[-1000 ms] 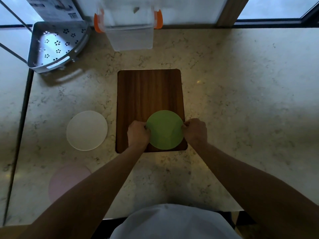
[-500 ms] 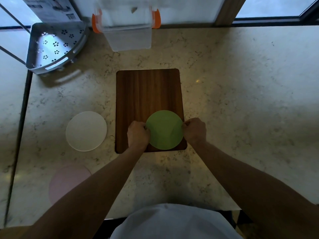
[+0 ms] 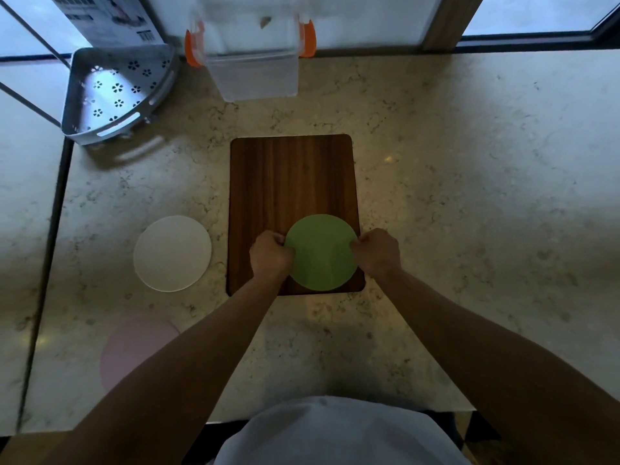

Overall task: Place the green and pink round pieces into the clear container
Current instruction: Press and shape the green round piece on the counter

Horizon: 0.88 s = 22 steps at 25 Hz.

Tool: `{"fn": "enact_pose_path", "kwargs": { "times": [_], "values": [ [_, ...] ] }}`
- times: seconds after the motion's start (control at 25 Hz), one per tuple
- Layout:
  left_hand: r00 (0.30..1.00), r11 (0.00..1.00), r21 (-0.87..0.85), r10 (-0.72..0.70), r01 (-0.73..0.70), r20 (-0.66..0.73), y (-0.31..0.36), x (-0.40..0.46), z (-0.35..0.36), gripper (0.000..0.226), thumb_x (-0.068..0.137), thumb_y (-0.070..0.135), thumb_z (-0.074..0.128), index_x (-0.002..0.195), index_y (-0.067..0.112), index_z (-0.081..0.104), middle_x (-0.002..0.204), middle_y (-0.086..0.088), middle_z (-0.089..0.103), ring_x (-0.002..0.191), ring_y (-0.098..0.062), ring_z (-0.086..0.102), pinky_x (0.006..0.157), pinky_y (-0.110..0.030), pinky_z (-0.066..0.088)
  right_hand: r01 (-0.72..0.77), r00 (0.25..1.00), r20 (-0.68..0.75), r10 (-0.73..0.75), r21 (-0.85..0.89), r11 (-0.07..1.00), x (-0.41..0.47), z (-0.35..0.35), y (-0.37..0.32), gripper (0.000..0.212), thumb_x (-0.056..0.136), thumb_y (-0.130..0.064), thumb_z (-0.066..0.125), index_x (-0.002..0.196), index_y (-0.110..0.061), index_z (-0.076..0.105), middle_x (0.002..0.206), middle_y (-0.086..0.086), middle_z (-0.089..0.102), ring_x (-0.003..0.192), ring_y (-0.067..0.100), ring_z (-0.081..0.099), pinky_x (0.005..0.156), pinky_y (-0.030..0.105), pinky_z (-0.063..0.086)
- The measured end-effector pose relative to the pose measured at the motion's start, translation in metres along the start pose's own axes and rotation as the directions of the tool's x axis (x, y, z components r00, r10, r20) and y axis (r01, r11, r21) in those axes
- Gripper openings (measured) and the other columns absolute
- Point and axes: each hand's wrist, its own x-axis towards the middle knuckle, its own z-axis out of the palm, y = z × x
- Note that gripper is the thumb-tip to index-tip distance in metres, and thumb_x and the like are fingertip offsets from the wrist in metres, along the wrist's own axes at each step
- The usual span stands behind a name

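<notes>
A flat green round piece (image 3: 320,253) lies on the near end of a dark wooden board (image 3: 292,182). My left hand (image 3: 270,255) pinches its left edge and my right hand (image 3: 377,251) pinches its right edge. A pale pink round piece (image 3: 134,347) lies on the counter at the near left, partly hidden by my left forearm. The clear container (image 3: 255,58) with orange clips stands open at the far edge of the counter, beyond the board.
A white round piece (image 3: 172,253) lies on the marble counter left of the board. A grey perforated corner rack (image 3: 110,95) sits at the far left, with a printed box (image 3: 107,18) behind it. The counter's left edge runs beside a seam.
Both hands stay pinched on the green piece's edges at the same spot on the board. Only the view has shifted slightly.
</notes>
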Motion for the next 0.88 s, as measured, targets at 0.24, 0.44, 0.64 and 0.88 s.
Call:
{"fn": "enact_pose_path", "kwargs": {
  "times": [0.24,0.44,0.64,0.88],
  "values": [
    [0.999,0.997,-0.070,0.013,-0.016,-0.042,-0.004,-0.022,-0.010,0.031,0.078,0.010,0.065,0.108,0.008,0.069,0.106,-0.010,0.071,0.094,-0.024,0.067,0.083,-0.036,0.057,0.119,0.993,-0.007,-0.119,0.009,0.993,-0.005,-0.003,0.002,0.021,0.080,-0.023,0.068,0.082,-0.004,0.076,0.084,0.018,0.075,0.074,0.028,0.069,0.069,0.034,0.054],
    [0.994,0.977,-0.209,-0.055,0.035,-0.090,-0.020,-0.043,-0.032,0.025,0.072,0.009,0.068,0.096,0.011,0.071,0.097,-0.008,0.071,0.092,-0.026,0.066,0.083,-0.046,0.058,0.213,0.977,-0.007,-0.213,0.051,0.976,-0.017,0.000,-0.016,0.014,0.077,-0.031,0.072,0.081,-0.019,0.077,0.077,0.000,0.071,0.066,0.009,0.061,0.060,0.018,0.041],
    [0.993,0.937,-0.346,-0.077,0.041,-0.090,-0.049,-0.049,-0.068,0.016,0.072,0.000,0.066,0.078,0.015,0.071,0.086,-0.010,0.071,0.083,-0.028,0.068,0.076,-0.050,0.061,0.284,0.959,-0.001,-0.285,0.075,0.956,-0.048,0.023,-0.035,0.009,0.075,-0.031,0.074,0.073,-0.022,0.073,0.068,-0.009,0.064,0.061,0.003,0.056,0.062,0.020,0.043],
    [0.993,0.944,-0.328,-0.078,0.046,-0.086,-0.110,-0.047,-0.135,0.014,0.070,0.001,0.067,0.079,0.009,0.073,0.079,-0.011,0.072,0.080,-0.025,0.069,0.080,-0.042,0.059,0.258,0.960,0.083,-0.267,0.108,0.960,-0.098,0.088,-0.055,0.005,0.078,-0.026,0.073,0.077,-0.021,0.073,0.075,-0.003,0.072,0.073,0.014,0.069,0.071,0.032,0.058]
  ]
}}
